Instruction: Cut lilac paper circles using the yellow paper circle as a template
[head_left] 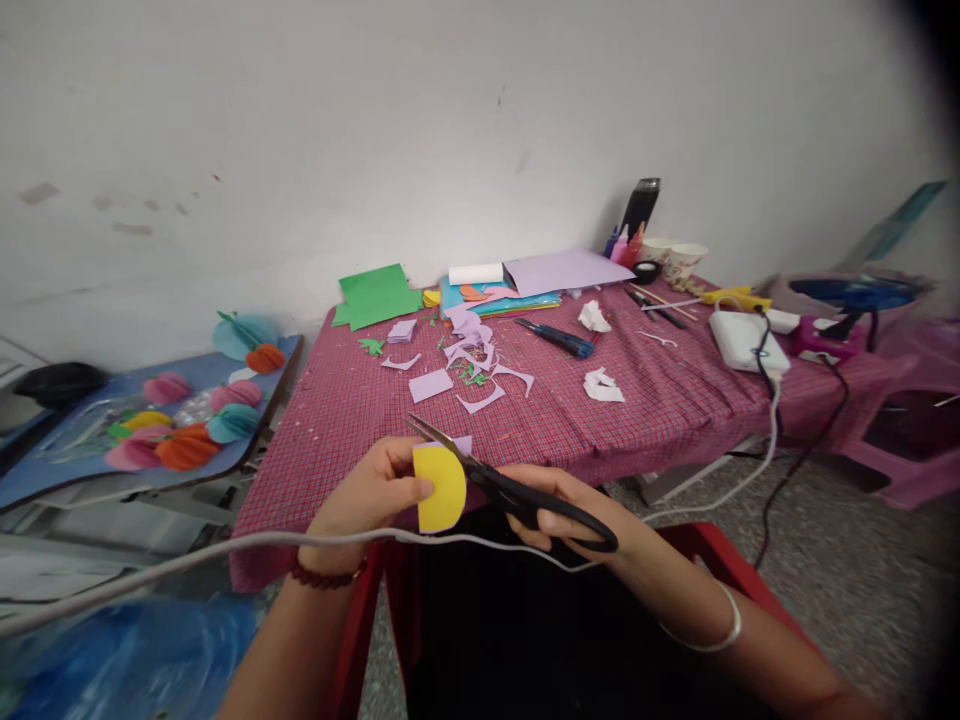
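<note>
My left hand (371,490) pinches a piece of yellow paper (441,487) with a rounded edge, thumb on its front. My right hand (559,512) grips black scissors (517,490), fingers through the handles. The open blades run up and left behind the yellow piece, the tip showing above it. Both hands hover in front of the near edge of a table with a red checked cloth (375,420). A white cable (225,545) passes under my wrists.
Purple paper scraps (469,365), green sheets (375,292), stacked coloured paper (499,295), blue scissors (559,338), crumpled tissue (602,385), cups (682,262), a glue gun (731,298) and a white box (746,340) lie on the table. Paper balls rest on a blue board (90,440) at left.
</note>
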